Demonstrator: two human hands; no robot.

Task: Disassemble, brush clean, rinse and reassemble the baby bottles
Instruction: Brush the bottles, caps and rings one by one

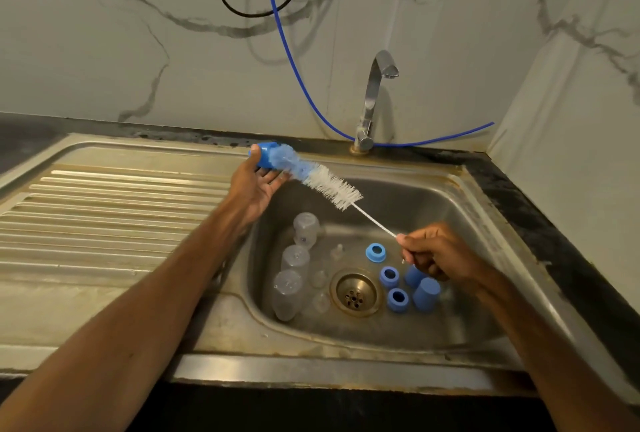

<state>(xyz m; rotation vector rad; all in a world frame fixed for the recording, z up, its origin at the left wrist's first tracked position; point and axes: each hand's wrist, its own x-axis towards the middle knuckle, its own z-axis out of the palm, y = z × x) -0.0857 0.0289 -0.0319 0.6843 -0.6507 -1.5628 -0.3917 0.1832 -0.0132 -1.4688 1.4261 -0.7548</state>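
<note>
Head view: above the far-left rim of the sink [415, 210], the left hand [256, 186] grips a blue cap [265, 158] on the bottle brush [332, 186]; the right hand [440, 253] pinches its wire stem [375, 220]. That springy stem could flick the cap loose into the basin.

Grey-veined marble wall [104, 51], chrome tap [375, 99], blue hose [294, 61], steel sink [433, 210] in black counter [540, 224].

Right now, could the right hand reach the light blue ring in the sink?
Probably yes: the light blue ring lies uncovered in the sink close to the right hand, nothing between them. But that hand pinches the brush handle, so it must let go first.
</note>
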